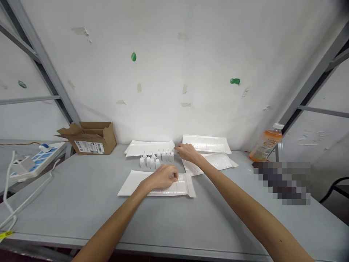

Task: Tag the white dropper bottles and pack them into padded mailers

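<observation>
Head view: a grey table [68,203] is seen from above, with both forearms reaching in from its near edge.

Left hand [162,177]: it is laid over the near mailer [131,186], with the fingers curled down. Whether the mailer is gripped or only pressed cannot be told, as the fingertips are partly hidden.

Right hand [187,152]: it is stretched toward the far side, with the fingers extended and close together. The fingertips are placed just at the right end of the left far mailer [148,148], beside the bottles. Whether anything is pinched cannot be told.

Mailers: four white padded mailers are laid flat. The near one is placed under the left hand, two are set along the far side, and the right mailer [215,162] is laid partly under the right wrist.

Bottles: small white dropper bottles [155,161] are stood upright in a tight cluster, between the near mailer and the far mailers.

Handling: steady, flat pressure is judged best for the near mailer, since it could slide on the smooth table. Care is called for at the far mailer, as the bottles are packed close by.

Surroundings: an open cardboard box [89,140] is placed at the far left, a power strip [32,162] lies off the table's left side, and an orange drink bottle [265,143] is lying at the far right. A patch at the right is pixelated.
</observation>
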A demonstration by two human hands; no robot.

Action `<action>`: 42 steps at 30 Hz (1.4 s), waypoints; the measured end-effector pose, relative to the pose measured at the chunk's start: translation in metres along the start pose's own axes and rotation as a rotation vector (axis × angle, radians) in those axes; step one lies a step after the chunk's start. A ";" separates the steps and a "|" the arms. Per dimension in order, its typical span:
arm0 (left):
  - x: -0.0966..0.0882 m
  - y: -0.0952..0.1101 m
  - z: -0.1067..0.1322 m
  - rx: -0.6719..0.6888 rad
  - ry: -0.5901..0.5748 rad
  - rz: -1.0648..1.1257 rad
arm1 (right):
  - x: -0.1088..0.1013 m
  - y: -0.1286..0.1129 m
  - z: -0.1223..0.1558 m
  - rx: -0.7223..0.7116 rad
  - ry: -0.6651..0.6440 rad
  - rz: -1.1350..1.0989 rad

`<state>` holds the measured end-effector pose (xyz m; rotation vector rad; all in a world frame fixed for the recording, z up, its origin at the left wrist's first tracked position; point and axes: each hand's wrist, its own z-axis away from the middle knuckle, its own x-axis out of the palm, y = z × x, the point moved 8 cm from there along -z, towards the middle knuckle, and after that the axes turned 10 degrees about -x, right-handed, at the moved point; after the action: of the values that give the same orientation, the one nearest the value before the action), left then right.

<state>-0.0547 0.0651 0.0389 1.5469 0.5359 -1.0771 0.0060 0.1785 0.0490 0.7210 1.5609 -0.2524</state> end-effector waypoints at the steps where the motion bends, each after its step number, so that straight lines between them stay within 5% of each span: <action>1: 0.000 0.000 0.000 0.001 -0.003 -0.001 | -0.004 0.005 0.003 0.033 0.054 -0.047; 8: 0.000 0.009 0.001 0.034 0.053 -0.033 | -0.058 0.055 0.059 0.382 0.694 -0.630; 10: 0.002 0.014 0.002 0.059 0.085 -0.031 | -0.067 0.061 0.083 0.433 0.747 -0.788; 15: 0.009 0.024 0.001 0.078 0.160 0.004 | -0.057 0.046 0.133 0.390 0.494 -1.066; 21: 0.018 0.029 0.001 0.102 0.251 0.007 | -0.006 0.016 0.155 0.322 0.081 -1.198; 32: 0.014 0.029 0.002 0.138 0.400 0.031 | -0.004 0.005 0.153 0.166 0.067 -1.172; 42: 0.016 0.034 0.003 0.183 0.356 0.006 | -0.009 -0.001 0.150 0.161 0.121 -1.305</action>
<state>-0.0204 0.0491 0.0429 1.9167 0.6874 -0.8677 0.1273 0.0910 0.0367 -0.2833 1.9447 -1.3081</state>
